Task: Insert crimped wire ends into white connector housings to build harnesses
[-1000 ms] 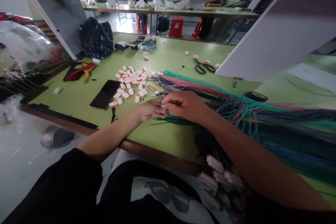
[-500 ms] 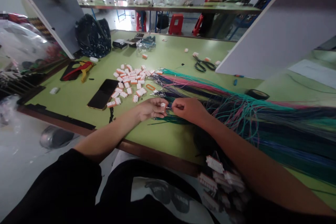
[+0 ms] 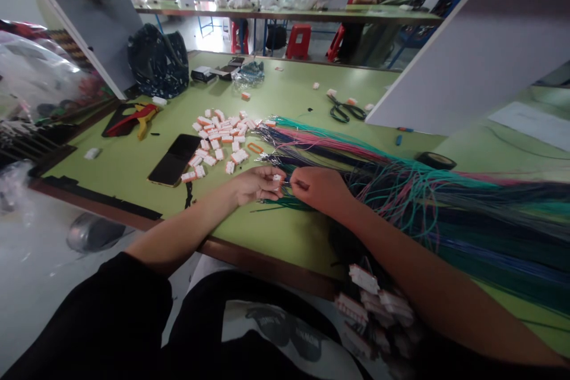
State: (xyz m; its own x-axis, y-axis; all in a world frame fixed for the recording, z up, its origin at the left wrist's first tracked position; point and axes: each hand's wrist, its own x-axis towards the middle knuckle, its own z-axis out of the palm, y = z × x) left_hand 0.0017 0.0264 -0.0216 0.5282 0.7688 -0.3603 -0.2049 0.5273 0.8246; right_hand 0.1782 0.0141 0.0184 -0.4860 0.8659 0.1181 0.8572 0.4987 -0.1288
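Observation:
My left hand is closed, pinching a small white-and-orange connector housing between thumb and fingers. Just to its right, my right hand is curled with thumb and fingertips pressed together on a thin wire, mostly hidden by the fingers, close to the housing. Bundles of teal, pink, dark blue and grey wires with metal-tipped ends lie behind and under the right hand. Left of these ends spreads a heap of loose white-and-orange connector housings. An orange ring-shaped piece lies between heap and wires.
A phone lies left of the heap, a red-and-yellow tool beyond it. Scissors and black tape lie farther right. Wired connectors hang at the front edge. Panels flank the table. People sit at a far bench.
My right hand has shifted very slightly, its fingers staying close to the housing. My left hand keeps its hold with hardly any movement.

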